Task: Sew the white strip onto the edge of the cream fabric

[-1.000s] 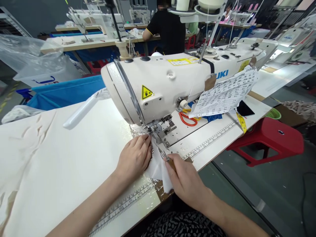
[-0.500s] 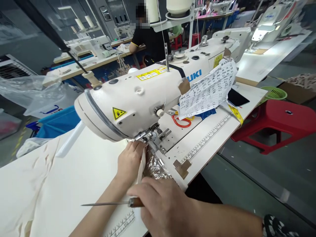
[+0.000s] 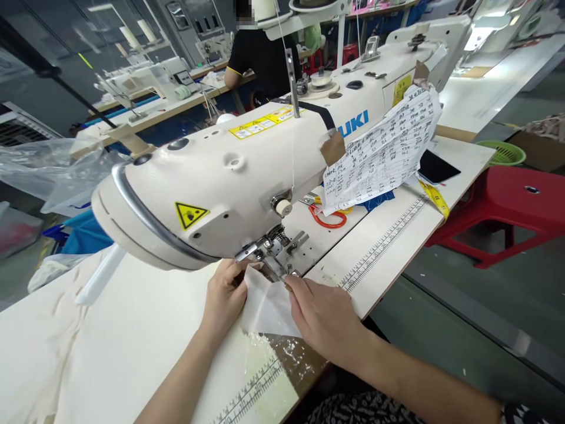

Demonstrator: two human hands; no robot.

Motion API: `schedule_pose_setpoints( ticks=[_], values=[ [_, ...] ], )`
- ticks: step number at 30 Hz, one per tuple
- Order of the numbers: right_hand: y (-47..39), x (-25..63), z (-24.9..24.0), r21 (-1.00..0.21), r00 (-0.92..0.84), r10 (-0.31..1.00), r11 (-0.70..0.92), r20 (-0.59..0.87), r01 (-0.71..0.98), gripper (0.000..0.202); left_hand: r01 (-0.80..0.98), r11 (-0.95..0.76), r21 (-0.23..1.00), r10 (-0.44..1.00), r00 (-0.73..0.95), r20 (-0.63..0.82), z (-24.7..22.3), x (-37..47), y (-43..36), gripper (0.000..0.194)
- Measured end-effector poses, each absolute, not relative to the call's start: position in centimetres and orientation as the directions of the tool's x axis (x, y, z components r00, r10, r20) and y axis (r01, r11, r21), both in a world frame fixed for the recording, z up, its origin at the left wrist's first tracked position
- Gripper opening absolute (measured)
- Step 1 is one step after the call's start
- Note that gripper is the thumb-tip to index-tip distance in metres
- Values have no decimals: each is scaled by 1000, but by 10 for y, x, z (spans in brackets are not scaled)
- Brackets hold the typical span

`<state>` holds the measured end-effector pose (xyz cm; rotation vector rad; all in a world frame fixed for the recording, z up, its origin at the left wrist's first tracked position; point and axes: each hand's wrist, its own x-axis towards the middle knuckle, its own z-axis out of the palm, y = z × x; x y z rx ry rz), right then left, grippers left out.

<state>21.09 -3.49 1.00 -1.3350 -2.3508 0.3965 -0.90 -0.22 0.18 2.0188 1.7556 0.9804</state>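
A white sewing machine (image 3: 247,171) spans the middle of the view. Below its needle area (image 3: 269,247), my left hand (image 3: 223,297) pinches the left edge of a pale cloth piece (image 3: 267,306). My right hand (image 3: 326,318) is closed at the cloth's right side, its fingertips against the metal parts beside the presser area. What my right hand holds is hidden by the fingers; the awl seen earlier cannot be made out. The cloth lies between the hands, over the table edge.
Orange-handled scissors (image 3: 329,218), a handwritten sheet (image 3: 382,156), a phone (image 3: 436,166) and a yellow tape measure (image 3: 435,197) are to the right. A red stool (image 3: 521,206) stands beyond the table. A person in black (image 3: 260,65) sits behind the machine. Cream fabric (image 3: 39,330) lies at left.
My right hand has moved up and forward to the machine, and the awl is no longer visible. The pale cloth is now spread between my hands. The view has shifted closer.
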Motion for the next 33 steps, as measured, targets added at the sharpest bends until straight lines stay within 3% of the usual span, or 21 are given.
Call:
schedule_pose_setpoints(
  ticks=[12,33],
  values=[
    [-31,209,6,-442,-479,844,534,240,720,27,711,-84,698,983,-57,176,3,-11,-1,26],
    [-30,204,4,-387,-482,842,539,241,748,28,750,-159,642,970,-1,242,3,-9,-1,21]
  ],
)
